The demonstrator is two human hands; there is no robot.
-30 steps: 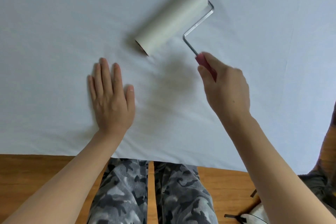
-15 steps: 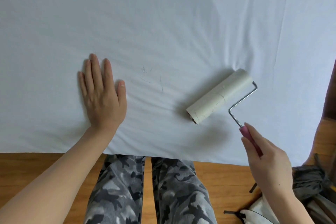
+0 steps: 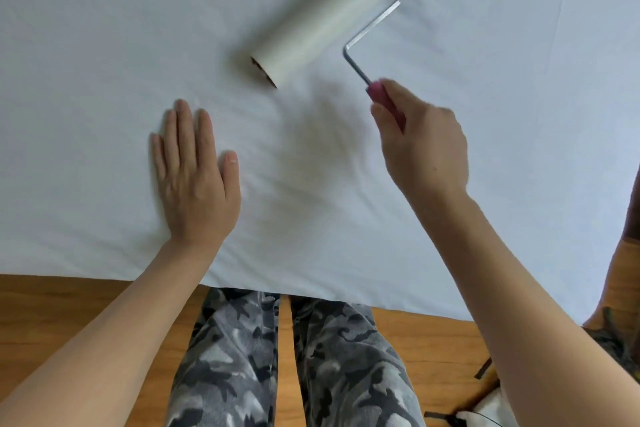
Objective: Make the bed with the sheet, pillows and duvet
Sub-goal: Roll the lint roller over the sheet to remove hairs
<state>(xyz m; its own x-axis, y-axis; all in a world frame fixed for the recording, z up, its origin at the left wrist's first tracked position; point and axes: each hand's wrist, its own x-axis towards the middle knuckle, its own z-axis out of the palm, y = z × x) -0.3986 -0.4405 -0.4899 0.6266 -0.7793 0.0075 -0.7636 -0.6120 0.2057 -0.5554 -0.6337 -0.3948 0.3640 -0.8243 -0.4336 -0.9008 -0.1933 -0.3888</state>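
Left hand [image 3: 194,184] lies flat with fingers straight, pressing the smooth white bed sheet [image 3: 104,45] near the bed's near edge. Right hand [image 3: 424,146] has its fingers wrapped round the pink handle of a white paper lint roller with a bent metal arm [image 3: 320,22], roller resting on the sheet further in. Wooden floor [image 3: 69,305] below.
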